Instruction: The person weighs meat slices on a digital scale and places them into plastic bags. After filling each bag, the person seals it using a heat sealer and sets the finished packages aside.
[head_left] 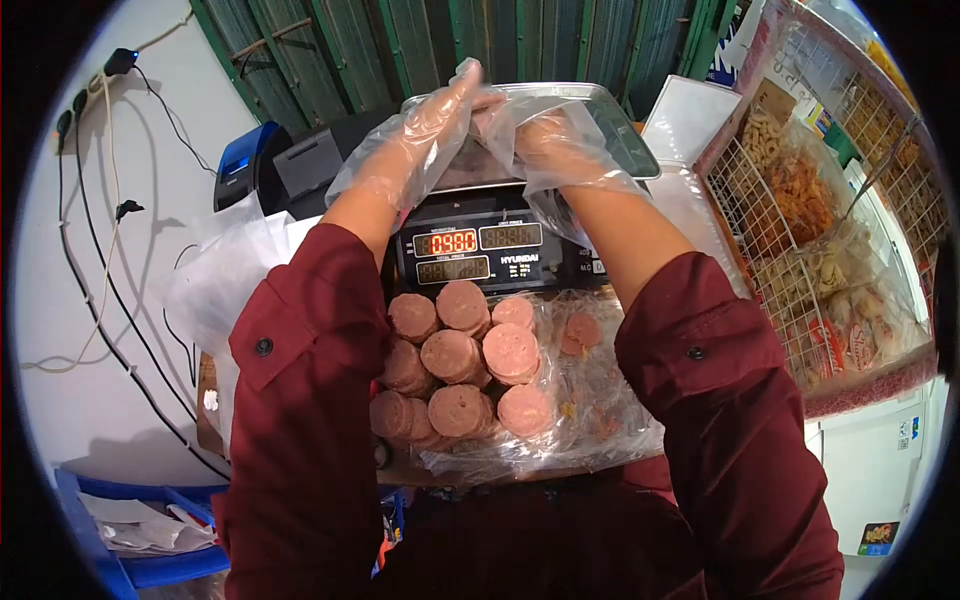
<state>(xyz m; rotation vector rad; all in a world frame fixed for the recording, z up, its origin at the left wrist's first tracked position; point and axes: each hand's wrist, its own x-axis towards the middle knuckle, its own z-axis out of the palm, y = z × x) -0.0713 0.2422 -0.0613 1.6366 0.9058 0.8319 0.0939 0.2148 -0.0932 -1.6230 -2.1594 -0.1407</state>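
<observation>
My left hand (432, 122), in a clear plastic glove, is over the metal tray (610, 115) on the weighing scale (520, 268). Its fingers stretch up and away from me. My right hand (540, 135), gloved the same way, is close beside it, its fingers pointing left. Crumpled plastic covers those fingers, and whatever may lie between the two hands is hidden. The scale's upper left window glows red. In front of it, several stacks of round pink meat slices (458, 357) stand on a clear plastic sheet (600, 400).
A black and blue printer (245, 165) stands left of the scale, by white plastic bags (230, 260). At right, a wire rack (765, 235) holds bagged food. Cables (110, 300) hang along the left wall. A blue chair (160, 570) is at lower left.
</observation>
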